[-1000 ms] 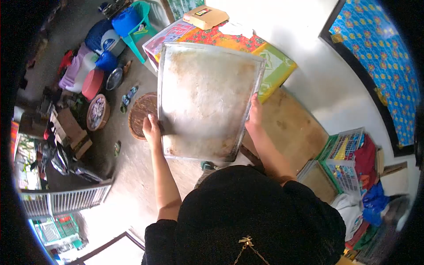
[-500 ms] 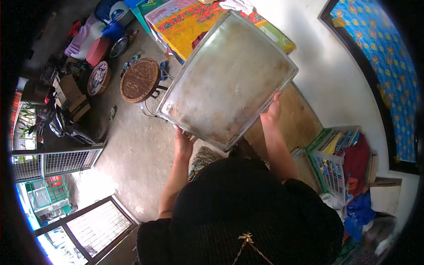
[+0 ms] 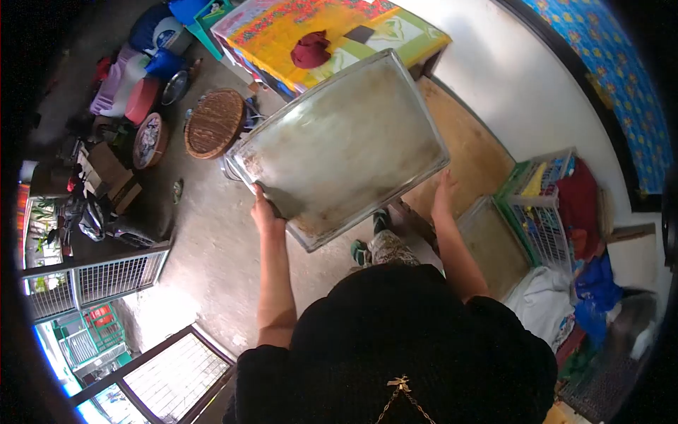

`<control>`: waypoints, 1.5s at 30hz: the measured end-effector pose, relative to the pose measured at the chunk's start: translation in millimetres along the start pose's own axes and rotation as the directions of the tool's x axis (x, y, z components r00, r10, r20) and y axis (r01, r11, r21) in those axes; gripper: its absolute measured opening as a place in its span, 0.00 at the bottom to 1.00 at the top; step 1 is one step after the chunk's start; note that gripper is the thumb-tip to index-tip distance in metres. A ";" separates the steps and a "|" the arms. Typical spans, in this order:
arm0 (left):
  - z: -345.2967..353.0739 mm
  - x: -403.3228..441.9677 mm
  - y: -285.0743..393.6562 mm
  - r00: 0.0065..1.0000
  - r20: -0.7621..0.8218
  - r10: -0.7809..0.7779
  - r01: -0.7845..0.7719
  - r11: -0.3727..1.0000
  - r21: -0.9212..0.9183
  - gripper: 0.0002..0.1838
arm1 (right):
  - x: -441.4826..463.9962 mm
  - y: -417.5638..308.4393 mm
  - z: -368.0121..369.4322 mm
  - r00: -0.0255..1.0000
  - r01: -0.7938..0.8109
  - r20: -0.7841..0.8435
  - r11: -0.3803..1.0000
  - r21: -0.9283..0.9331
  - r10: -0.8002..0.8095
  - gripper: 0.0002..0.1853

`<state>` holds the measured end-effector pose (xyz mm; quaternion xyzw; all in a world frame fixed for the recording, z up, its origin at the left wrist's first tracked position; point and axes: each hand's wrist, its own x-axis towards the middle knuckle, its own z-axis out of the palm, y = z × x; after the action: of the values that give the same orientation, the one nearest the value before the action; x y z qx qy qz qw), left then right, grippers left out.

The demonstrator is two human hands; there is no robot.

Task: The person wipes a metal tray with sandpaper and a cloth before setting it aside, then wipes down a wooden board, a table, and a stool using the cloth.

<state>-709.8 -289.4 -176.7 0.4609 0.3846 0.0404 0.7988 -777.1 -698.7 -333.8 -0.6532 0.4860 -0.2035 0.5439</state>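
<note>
we hold the tray (image 3: pixel 346 141) with its long axis from 8 to 2 o'clock. left hand (image 3: pixel 267 215): fingers closed on its 8 o'clock edge. right hand (image 3: pixel 443 199): fingers partly open beside its 3 o'clock corner; contact, we cannot tell.

From here I see the tablecloth (image 3: pixel 272 46) in yellow, green and red florals, a maroon cloth (image 3: pixel 311 49) on it, a blue curtain (image 3: pixel 600 63) with yellow flowers, and the grey metal tray (image 3: pixel 346 141) blotched brown
</note>
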 end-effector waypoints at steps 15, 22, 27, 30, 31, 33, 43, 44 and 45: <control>33.5 -38.1 -98.1 0.956 0.283 0.084 -0.239 0.784 0.573 0.23 | 44.2 133.1 -119.3 0.961 -0.036 0.255 0.965 -0.260 0.104 0.41; 80.7 -52.8 -263.8 0.916 0.398 -0.041 -0.314 0.543 0.779 0.26 | 56.0 146.0 -291.3 0.784 -0.553 0.179 0.800 -0.232 0.594 0.45; 137.5 -118.6 -369.5 0.767 0.560 -0.313 -0.460 0.341 0.820 0.32 | 66.1 159.2 -388.5 0.643 -0.747 0.083 0.647 -0.151 0.762 0.45; 156.6 -132.3 -444.8 0.707 0.540 -0.456 -0.459 0.285 0.841 0.35 | 84.5 203.1 -442.2 0.662 -0.744 0.025 0.662 -0.092 0.749 0.43; 158.8 -134.7 -469.1 0.681 0.529 -0.507 -0.448 0.283 0.848 0.36 | 89.6 216.6 -456.5 0.671 -0.738 0.011 0.670 -0.078 0.741 0.42; 169.5 -152.0 -495.7 0.631 0.524 -0.572 -0.451 0.278 0.848 0.37 | 100.4 240.5 -482.0 0.688 -0.725 -0.017 0.687 -0.051 0.725 0.41; 185.3 -196.2 -582.3 0.604 0.512 -0.612 -0.537 0.163 0.828 0.46 | 139.7 391.4 -579.4 0.680 -0.731 0.073 0.666 0.149 0.730 0.40; 184.6 -193.3 -591.6 0.598 0.503 -0.624 -0.563 0.119 0.818 0.48 | 148.1 409.4 -589.9 0.650 -0.756 0.132 0.619 0.213 0.749 0.42; 184.6 -193.6 -596.4 0.592 0.489 -0.640 -0.588 0.071 0.806 0.48 | 147.3 404.7 -591.3 0.620 -0.781 0.115 0.597 0.183 0.776 0.41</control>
<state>-898.2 -841.8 -471.1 0.8193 -0.1006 -0.4645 0.3208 -1348.7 -1102.1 -547.6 -0.3157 0.6903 0.0103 0.6509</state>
